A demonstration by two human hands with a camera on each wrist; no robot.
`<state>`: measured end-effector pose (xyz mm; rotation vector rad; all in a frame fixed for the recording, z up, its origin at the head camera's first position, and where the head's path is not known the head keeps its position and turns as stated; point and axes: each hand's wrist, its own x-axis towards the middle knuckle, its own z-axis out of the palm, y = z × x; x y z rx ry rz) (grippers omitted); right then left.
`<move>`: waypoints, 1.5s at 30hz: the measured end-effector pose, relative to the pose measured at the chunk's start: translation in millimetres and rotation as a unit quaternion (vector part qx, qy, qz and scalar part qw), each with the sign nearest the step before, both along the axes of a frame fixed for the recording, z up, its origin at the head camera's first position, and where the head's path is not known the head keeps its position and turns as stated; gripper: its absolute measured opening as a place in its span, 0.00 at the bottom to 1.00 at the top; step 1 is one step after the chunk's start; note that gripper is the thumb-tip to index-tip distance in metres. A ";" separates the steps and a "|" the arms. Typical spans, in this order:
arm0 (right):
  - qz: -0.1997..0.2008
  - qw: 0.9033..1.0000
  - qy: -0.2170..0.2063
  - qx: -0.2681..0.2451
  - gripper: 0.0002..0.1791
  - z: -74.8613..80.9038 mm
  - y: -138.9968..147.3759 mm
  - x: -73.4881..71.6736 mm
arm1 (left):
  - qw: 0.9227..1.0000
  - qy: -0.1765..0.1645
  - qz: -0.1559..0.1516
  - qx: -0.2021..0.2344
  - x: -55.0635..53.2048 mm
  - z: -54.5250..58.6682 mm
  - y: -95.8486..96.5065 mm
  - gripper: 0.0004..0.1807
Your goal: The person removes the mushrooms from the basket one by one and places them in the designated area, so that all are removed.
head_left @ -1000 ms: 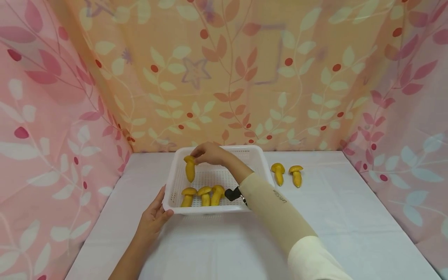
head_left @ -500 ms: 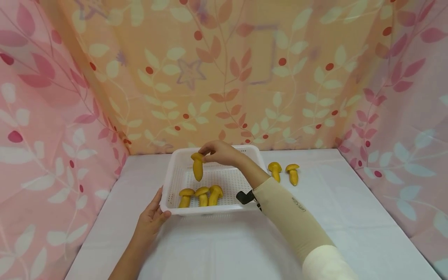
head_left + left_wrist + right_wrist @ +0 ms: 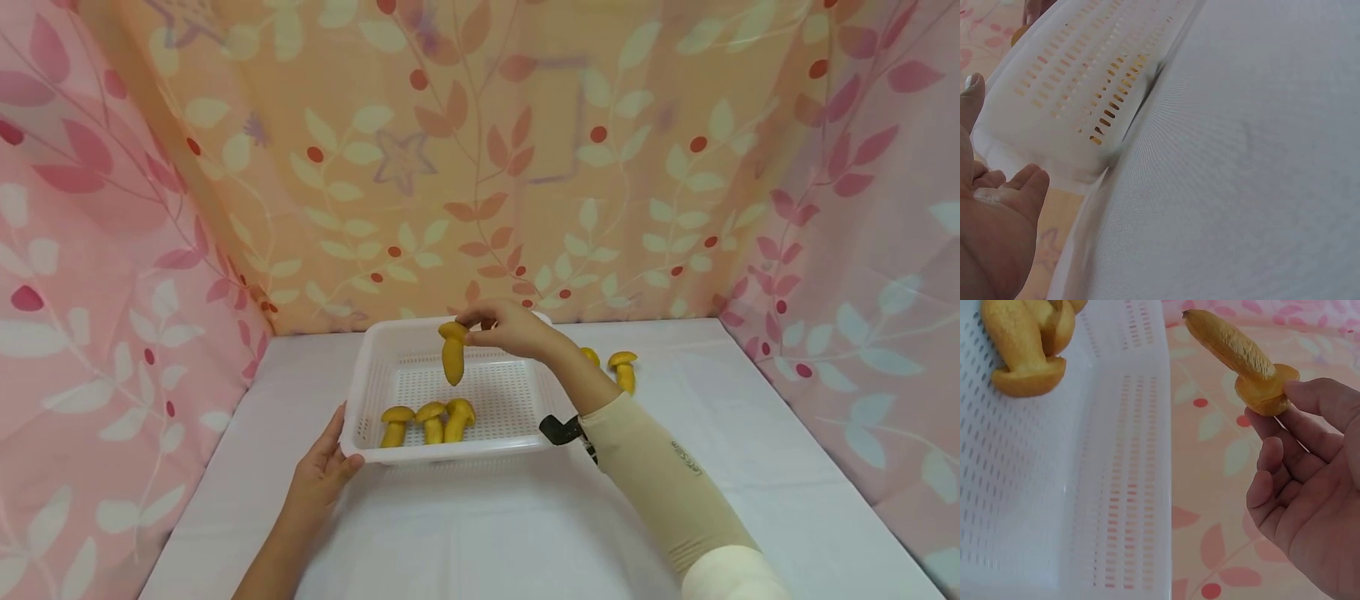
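My right hand (image 3: 513,329) pinches a yellow mushroom (image 3: 453,354) by its cap, with the stem hanging down over the white plastic basket (image 3: 450,452). The right wrist view shows the thumb and fingertips on that mushroom's cap (image 3: 1266,390), its stem pointing away. At the basket's near left corner my left hand (image 3: 318,479) grips the rim and wall, thumb in front and fingers along the side. Inside the basket, 3 similar mushrooms (image 3: 431,422) lie in a row along the near wall, caps pointing away from me.
Beyond the basket's right side, two more yellow mushrooms lie on the white-covered table (image 3: 750,467); one mushroom (image 3: 622,371) shows well, the other (image 3: 588,357) is partly behind my right forearm. Leaf-patterned curtains (image 3: 480,167) enclose the table at the back and sides.
My right hand has moved to the right with the mushroom, from the basket's left side toward its middle. The left hand keeps its grip on the corner, and the head view has shifted slightly.
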<state>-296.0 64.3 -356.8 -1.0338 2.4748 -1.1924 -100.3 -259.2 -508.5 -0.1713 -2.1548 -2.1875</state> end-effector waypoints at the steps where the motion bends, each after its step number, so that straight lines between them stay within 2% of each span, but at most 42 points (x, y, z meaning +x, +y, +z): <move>1: 0.000 1.000 0.000 -0.002 0.18 1.2 3.7 1.0 | 1.000 0.001 -0.002 0.002 -0.2 -0.5 0.0 0.44; 6: 0.000 1.000 0.005 -0.018 0.17 7.4 21.7 4.3 | 1.000 0.016 -0.004 0.012 -1.4 -2.0 -0.4 0.44; 9: -0.017 1.000 -0.005 -0.013 0.17 11.7 34.7 7.4 | 1.000 0.019 -0.004 0.014 -1.6 -0.9 -0.4 0.44; 23: -0.072 0.997 0.017 0.007 0.18 22.7 111.1 11.4 | 1.000 0.024 -0.005 -0.014 -3.8 -1.5 0.2 0.44; 29: -0.100 0.995 -0.006 -0.004 0.19 21.8 145.7 15.0 | 1.000 0.015 0.007 -0.026 -2.0 -2.3 1.3 0.44; 37: -0.129 0.991 0.030 0.016 0.20 19.1 191.9 14.1 | 1.000 0.009 0.009 -0.026 -0.9 0.7 1.7 0.44; 45: -0.187 0.982 0.011 0.028 0.21 9.8 234.4 13.7 | 1.000 0.011 0.004 -0.027 -0.2 1.7 1.0 0.44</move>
